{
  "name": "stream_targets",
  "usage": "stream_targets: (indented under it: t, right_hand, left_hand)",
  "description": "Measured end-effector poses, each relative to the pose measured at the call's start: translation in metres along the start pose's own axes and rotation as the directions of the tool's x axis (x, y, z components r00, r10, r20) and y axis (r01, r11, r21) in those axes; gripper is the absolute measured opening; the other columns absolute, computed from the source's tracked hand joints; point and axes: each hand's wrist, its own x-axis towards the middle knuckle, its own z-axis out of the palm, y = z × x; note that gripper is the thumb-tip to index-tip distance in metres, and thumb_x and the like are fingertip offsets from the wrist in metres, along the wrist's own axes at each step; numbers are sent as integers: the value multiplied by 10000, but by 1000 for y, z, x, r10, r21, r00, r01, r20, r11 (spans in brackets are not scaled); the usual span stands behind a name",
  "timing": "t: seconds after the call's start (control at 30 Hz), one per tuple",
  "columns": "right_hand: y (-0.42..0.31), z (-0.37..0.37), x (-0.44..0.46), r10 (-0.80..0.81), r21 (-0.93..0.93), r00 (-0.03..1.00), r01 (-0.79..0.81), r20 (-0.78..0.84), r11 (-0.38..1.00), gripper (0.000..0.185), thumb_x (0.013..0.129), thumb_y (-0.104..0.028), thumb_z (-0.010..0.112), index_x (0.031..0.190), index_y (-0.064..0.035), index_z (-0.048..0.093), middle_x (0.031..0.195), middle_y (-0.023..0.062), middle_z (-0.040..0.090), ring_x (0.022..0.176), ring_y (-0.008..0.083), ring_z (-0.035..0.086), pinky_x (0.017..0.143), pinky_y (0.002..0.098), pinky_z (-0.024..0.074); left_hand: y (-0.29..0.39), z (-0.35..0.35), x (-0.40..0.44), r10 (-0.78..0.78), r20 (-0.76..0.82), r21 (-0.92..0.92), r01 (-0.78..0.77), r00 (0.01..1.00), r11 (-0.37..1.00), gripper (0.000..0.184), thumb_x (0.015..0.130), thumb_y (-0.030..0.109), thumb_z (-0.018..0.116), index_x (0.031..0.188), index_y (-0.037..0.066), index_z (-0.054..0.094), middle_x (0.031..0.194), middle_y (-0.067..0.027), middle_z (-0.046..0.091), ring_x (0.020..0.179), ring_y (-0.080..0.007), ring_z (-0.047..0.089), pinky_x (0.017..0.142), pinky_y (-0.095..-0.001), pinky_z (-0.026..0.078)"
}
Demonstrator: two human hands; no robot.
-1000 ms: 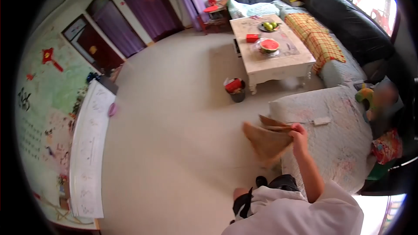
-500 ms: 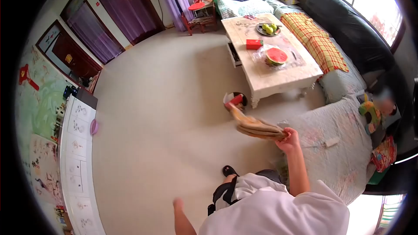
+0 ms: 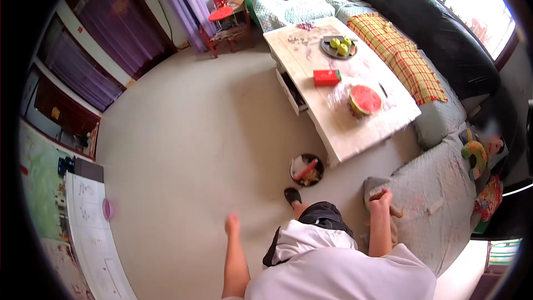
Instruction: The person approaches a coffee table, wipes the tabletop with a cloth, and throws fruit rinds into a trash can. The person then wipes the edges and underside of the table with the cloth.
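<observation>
My right hand (image 3: 381, 196) is closed around a tan-brown folded item (image 3: 395, 211) that looks like cloth. It hangs beside and behind my right forearm, so most of it is hidden. This hand is above the near corner of the quilted sofa seat (image 3: 422, 189). Low on the left, over the bare floor, my left hand (image 3: 232, 223) is small and blurred; I see nothing in it, and its fingers are not clear. In front of my foot stands a round dark bin (image 3: 311, 182) with red and white scraps inside.
Ahead stands a long pale table (image 3: 355, 139) carrying a cut watermelon (image 3: 365, 100), a red box (image 3: 326, 78) and a plate (image 3: 333, 54) with green fruit. Its side drawer (image 3: 290, 91) is pulled out. A white cabinet (image 3: 89, 211) lines the left wall.
My right hand has drawn the tan item back from out in front to beside the sofa, where my forearm now covers it. My left hand has swung forward. The table and bin appear nearer.
</observation>
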Motion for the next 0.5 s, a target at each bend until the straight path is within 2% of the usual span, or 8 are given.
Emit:
stream_targets:
  t: [0.07,0.13,0.2,0.27,0.33,0.4,0.47,0.5]
  right_hand:
    - [29,71,-21,77,97,997,-76,-5,992,248,718,-164,531,546,-199,355,502,-45,374,426,119,373,428,272,307]
    - [59,144,-18,157,202,988,-152,-5,967,202,731,-165,518,571,-187,398,521,-42,410,439,133,405,430,280,323]
    - [90,202,16,305,100,936,-325,177,940,91,753,-189,453,717,-123,505,772,54,581,721,253,572,674,444,476]
    - [103,284,-49,307,57,938,-319,159,946,92,766,-164,463,778,-90,516,896,91,578,874,290,555,816,449,464]
    - [134,336,-36,308,73,909,-340,282,937,212,755,-181,446,902,-59,539,1141,113,579,1072,340,511,972,507,358]
    - [163,396,-39,305,93,885,-357,351,929,180,762,-160,473,899,-65,539,1120,117,573,1058,343,512,990,487,348]
    - [193,443,-42,189,128,841,-291,507,948,158,760,-119,507,911,-90,543,1046,111,576,1011,317,526,958,472,379]
    - [206,462,-45,152,112,784,-272,602,956,123,756,-74,532,874,-105,545,929,65,575,904,228,545,853,386,433]
  left_hand:
    - [-59,23,-6,-171,267,159,132,948,978,336,890,369,458,928,64,594,908,-164,637,861,-351,604,691,-478,476]
    - [-76,16,-16,-297,404,154,255,865,955,342,895,370,455,944,61,592,921,-161,636,871,-344,602,705,-470,475]
    - [-69,-2,-9,-368,450,95,367,814,926,348,901,372,451,961,58,590,935,-158,635,880,-337,600,719,-463,474]
    - [-51,-18,20,-398,452,26,434,798,901,355,907,373,448,977,55,588,948,-156,633,890,-330,597,733,-455,473]
    - [-34,-27,59,-415,451,-38,481,790,876,361,912,374,444,994,52,587,962,-153,632,900,-324,595,747,-447,472]
    - [-14,-36,112,-417,437,-99,504,797,858,369,918,375,441,1010,49,585,975,-150,631,909,-317,592,761,-439,471]
    - [6,-44,169,-393,428,-150,493,814,857,376,924,377,438,1027,46,583,989,-147,630,919,-310,590,776,-431,469]
    - [16,-50,202,-370,420,-175,474,829,863,380,926,377,436,1035,44,582,996,-145,629,924,-306,588,783,-427,469]
